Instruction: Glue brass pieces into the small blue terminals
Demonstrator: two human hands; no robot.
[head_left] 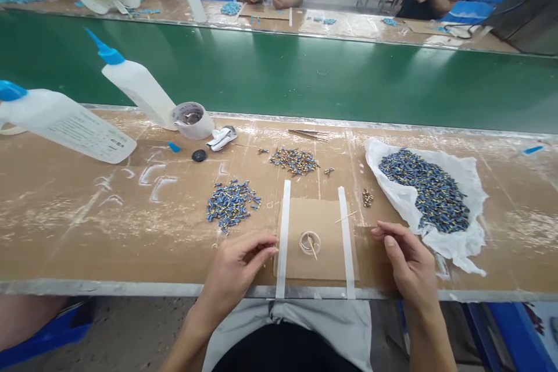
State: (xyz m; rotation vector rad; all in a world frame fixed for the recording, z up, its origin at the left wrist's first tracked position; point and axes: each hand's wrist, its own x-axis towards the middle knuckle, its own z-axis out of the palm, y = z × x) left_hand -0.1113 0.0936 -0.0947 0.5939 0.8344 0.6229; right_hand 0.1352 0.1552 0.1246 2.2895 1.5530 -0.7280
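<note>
My left hand point(239, 264) rests near the left white tape strip point(284, 232), thumb and fingers loosely curved with a narrow gap at the tips. I see nothing held in it. Just beyond it is a pile of small blue and yellow parts point(233, 203). My right hand point(410, 261) hovers beside the cardboard pad, fingers apart and nothing visible in them. Between the hands, on the cardboard pad point(300, 215), sits a small clear cup point(302, 249) with a wooden stick point(313, 248) in it. Another thin stick point(346, 217) lies across the right white tape strip point(344, 209).
Parts heap point(429, 192) fills a white plastic bag point(477, 186) at right. Copper-coloured parts point(296, 160), tweezers point(307, 134), a tape roll point(204, 125) and two white bottles point(82, 125) stand or lie farther back. Beyond a green belt point(279, 72), other people work.
</note>
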